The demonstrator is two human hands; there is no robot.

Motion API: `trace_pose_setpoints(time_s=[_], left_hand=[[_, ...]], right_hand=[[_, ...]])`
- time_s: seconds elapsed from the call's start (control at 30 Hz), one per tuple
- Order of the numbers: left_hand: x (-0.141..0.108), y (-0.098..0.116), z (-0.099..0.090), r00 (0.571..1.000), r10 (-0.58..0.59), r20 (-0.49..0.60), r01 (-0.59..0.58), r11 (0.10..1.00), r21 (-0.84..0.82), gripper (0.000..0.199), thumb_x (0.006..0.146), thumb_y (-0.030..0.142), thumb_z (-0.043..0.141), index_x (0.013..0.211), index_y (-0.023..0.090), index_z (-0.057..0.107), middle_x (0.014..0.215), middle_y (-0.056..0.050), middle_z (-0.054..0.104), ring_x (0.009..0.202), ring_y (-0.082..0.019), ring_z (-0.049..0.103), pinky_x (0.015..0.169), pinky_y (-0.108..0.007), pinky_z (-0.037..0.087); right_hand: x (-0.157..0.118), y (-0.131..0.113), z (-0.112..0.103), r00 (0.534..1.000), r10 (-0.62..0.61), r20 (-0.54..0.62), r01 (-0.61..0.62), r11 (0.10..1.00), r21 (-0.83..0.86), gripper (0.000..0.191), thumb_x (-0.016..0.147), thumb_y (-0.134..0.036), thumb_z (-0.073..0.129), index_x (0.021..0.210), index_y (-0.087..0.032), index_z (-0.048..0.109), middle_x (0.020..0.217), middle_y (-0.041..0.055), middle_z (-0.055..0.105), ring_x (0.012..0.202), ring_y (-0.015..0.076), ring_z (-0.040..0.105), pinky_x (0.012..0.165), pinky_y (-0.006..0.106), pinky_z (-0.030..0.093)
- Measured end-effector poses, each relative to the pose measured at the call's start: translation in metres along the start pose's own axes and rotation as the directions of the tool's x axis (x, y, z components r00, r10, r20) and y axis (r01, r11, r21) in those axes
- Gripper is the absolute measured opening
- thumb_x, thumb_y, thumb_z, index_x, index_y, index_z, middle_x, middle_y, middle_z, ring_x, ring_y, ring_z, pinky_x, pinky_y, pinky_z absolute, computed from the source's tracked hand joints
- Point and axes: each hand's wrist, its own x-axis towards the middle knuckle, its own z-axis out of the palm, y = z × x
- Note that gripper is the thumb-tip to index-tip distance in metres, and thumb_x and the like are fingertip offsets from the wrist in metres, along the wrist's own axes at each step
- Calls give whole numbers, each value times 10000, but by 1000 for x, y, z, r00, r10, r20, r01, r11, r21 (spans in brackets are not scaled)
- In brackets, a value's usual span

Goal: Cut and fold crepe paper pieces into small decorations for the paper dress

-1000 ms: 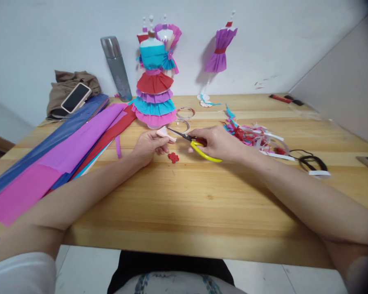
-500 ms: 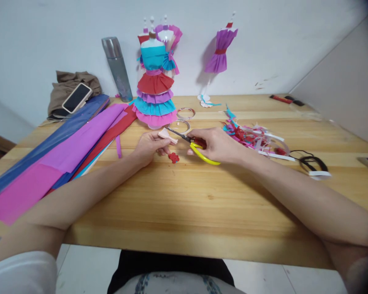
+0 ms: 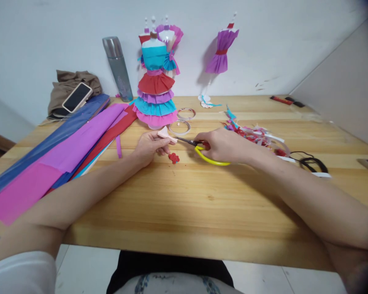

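Well inside the table's front edge, right hand holds scissors

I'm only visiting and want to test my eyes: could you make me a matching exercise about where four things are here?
Things
1. Yellow-handled metal scissors
2. Small red flower-shaped cutout
3. Grey cylindrical bottle with a shiny metal cap
4. Folded pale pink paper piece

Places
a. Lying on the light brown wooden table
b. Held by the person's left hand
c. Held by the person's right hand
d. Standing near the white wall

Pairs: 1-c, 2-a, 3-d, 4-b
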Motion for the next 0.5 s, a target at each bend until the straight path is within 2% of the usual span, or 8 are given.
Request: trace_pose_setpoints(time_s=[0.1,0.17,0.27,0.37,0.43,0.5], left_hand=[[0,0,0,1000,5,5,-5,1000,-8,242,685,357,792,753,128,755,517,-9,651,435,-73,549,447,-185,404],[0,0,1,1000,12,-1,-12,1000,-4,238,677,351,786,754,128,759,519,-11,656,432,-75,549,443,-189,401],[0,-1,1,1000,20,-3,-20,1000,12,242,680,356,778,765,129,765,520,-13,660,432,-75,545,442,-192,394],[-1,-1,0,999,37,8,-37,999,9,259,681,372,785,781,133,772,513,-11,657,434,-75,547,439,-188,386],[-3,-1,1,999,48,24,-48,999,-3,275,677,385,799,785,134,774,513,-12,660,437,-76,555,439,-186,387],[-4,-1,2,997,58,47,-57,998,-23,293,676,403,810,783,133,774,520,-17,667,443,-79,568,444,-186,394]], right_hand=[[-4,-1,-5,985,-8,174,15,999,-37,293,791,-253,621,1062,-191,713,768,74,713,619,200,602,547,296,297],[-7,0,-5,982,-15,190,25,998,-51,265,796,-271,644,1038,-198,722,696,67,689,593,212,605,548,307,306],[-11,0,-3,999,-17,41,20,996,-85,183,815,-323,687,941,-208,752,582,75,638,599,263,627,582,332,350],[-9,-6,2,991,90,-102,-96,993,-63,171,829,-352,718,859,-188,756,607,114,655,689,318,669,627,358,401],[-6,-13,8,971,116,-208,-107,993,53,228,869,-364,694,1004,-189,749,700,113,704,746,301,687,648,351,434],[-1,-22,16,942,39,-333,46,969,243,352,877,-341,693,1199,-199,682,865,91,753,788,256,698,666,328,474]])
